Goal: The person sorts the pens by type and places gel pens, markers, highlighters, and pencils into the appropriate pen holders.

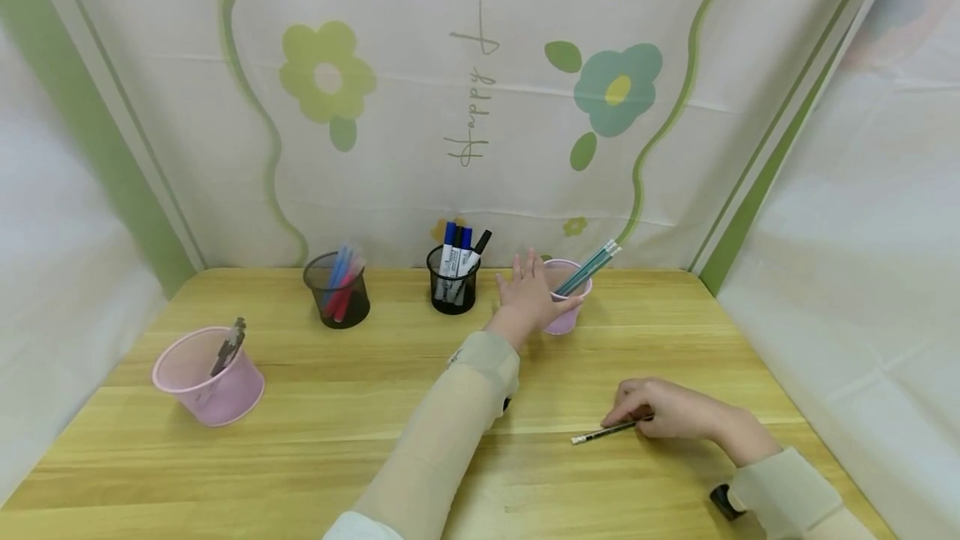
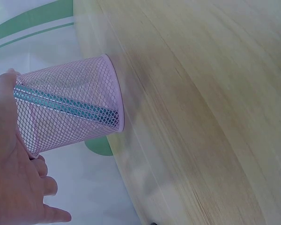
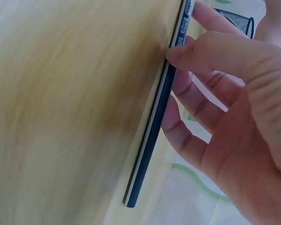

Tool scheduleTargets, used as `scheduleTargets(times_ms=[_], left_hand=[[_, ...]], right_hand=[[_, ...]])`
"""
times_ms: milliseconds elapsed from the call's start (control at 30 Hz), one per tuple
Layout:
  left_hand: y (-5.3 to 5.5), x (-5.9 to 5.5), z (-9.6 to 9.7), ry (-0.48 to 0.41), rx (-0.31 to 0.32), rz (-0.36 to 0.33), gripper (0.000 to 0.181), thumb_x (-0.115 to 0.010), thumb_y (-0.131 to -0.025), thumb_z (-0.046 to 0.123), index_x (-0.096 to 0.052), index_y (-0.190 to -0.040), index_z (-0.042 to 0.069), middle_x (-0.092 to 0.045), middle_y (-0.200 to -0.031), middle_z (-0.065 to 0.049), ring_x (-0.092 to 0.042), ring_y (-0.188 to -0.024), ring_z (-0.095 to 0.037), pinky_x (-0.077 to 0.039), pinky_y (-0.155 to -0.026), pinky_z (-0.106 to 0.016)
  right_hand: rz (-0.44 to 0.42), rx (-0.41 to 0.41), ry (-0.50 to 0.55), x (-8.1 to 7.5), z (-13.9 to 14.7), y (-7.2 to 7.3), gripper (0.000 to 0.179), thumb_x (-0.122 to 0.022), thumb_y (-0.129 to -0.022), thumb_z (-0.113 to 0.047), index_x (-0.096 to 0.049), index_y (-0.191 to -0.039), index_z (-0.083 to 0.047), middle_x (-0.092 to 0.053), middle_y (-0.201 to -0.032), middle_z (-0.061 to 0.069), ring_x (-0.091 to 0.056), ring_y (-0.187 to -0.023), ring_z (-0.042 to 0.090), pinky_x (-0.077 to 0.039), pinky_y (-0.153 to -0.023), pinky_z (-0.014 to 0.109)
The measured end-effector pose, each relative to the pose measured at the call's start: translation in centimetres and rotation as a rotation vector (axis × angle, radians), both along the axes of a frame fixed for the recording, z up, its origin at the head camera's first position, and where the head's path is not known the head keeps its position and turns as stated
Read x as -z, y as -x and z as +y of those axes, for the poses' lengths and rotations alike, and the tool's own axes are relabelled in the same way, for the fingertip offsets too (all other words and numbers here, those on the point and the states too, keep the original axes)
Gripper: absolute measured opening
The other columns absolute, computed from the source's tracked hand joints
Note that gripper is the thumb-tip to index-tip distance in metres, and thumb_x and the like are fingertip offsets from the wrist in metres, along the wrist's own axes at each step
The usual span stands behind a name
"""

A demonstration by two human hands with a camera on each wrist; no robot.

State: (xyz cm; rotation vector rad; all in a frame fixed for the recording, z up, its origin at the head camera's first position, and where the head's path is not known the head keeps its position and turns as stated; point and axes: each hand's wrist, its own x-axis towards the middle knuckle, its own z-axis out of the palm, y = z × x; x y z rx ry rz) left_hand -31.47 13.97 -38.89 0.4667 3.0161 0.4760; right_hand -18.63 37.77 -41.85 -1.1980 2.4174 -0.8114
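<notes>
My left hand (image 1: 527,297) is at a pink mesh pen cup (image 1: 561,325) near the back of the table, its thumb across the near side by the rim. In the left wrist view the cup (image 2: 77,101) stands upright on the wood, and part of the hand is hidden behind it. Several teal pencils (image 1: 588,267) with pale ends lean to the right in this cup. Nearer the front right, my right hand (image 1: 667,408) pinches a dark pencil (image 3: 152,126) between thumb and fingers. That pencil is held low and nearly level, its whitish end pointing left.
A black mesh cup (image 1: 442,304) holds several markers (image 1: 457,252). Left of it, another black mesh cup (image 1: 352,307) contains blue and red pens (image 1: 335,282). A wider pink cup (image 1: 232,398) with a dark patterned item (image 1: 228,347) stands at left. A printed curtain (image 1: 420,148) hangs behind the table (image 1: 322,457).
</notes>
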Motion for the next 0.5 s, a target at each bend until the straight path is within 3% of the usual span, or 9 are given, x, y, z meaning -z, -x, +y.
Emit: scheduleTargets(times_ms=[233, 500], left_hand=[[0.06, 0.08, 0.08, -0.014, -0.005, -0.007, 0.111, -0.048, -0.091, 0.081, -0.012, -0.165, 0.007, -0.007, -0.172, -0.011, -0.002, -0.157, -0.032, -0.017, -0.12, -0.063], [0.09, 0.1, 0.08, 0.013, -0.004, 0.0, 0.113, -0.042, -0.089, 0.085, -0.013, -0.165, 0.007, -0.007, -0.172, -0.011, -0.004, -0.157, -0.032, -0.019, -0.12, -0.062]], right_hand=[[0.002, -0.001, 0.017, -0.05, -0.12, -0.09, 0.057, -0.065, -0.075, 0.022, -0.078, -0.12, -0.01, -0.06, -0.091, -0.008, -0.046, -0.071, -0.002, -0.046, -0.058, 0.019], [-0.027, 0.046, 0.003, -0.01, 0.14, -0.04, 0.054, -0.067, -0.078, 0.018, -0.076, -0.124, -0.009, -0.063, -0.096, -0.008, -0.047, -0.073, -0.001, -0.045, -0.059, 0.02]])
